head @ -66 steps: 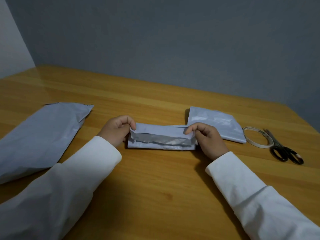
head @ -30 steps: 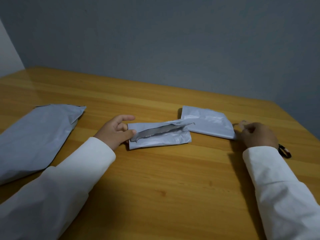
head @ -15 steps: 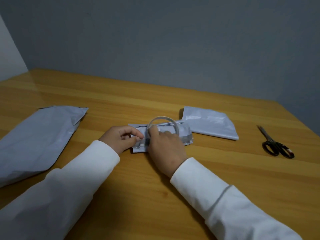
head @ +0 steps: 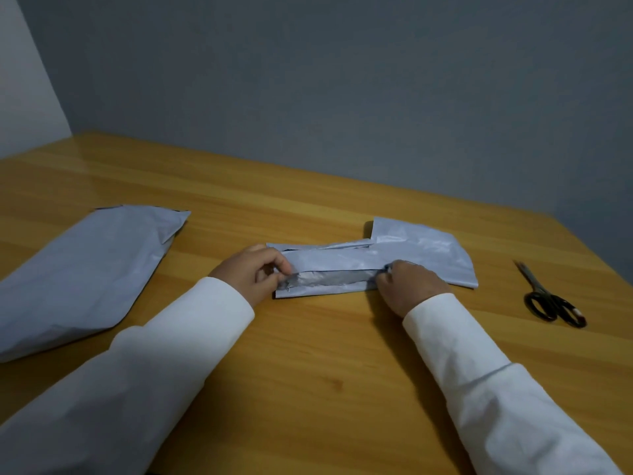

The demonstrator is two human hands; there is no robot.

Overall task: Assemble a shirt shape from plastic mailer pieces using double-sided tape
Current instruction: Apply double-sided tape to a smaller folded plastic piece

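Glossy crinkled plastic mailer piece (head: 335,260), matt wood table (head: 308,354), cloth sleeves (head: 479,371).

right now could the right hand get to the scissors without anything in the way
Probably yes: bare table lies between the right hand and the scissors, though that hand is busy at the small mailer piece.

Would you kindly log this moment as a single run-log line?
left hand: pinches small mailer piece | right hand: at its other end | scissors: idle on table

Three grey mailer pieces are counted: a small piece (head: 329,269), a second piece (head: 428,255) just right of it, a large one (head: 85,269) far left (one scissors (head: 548,296), far right).
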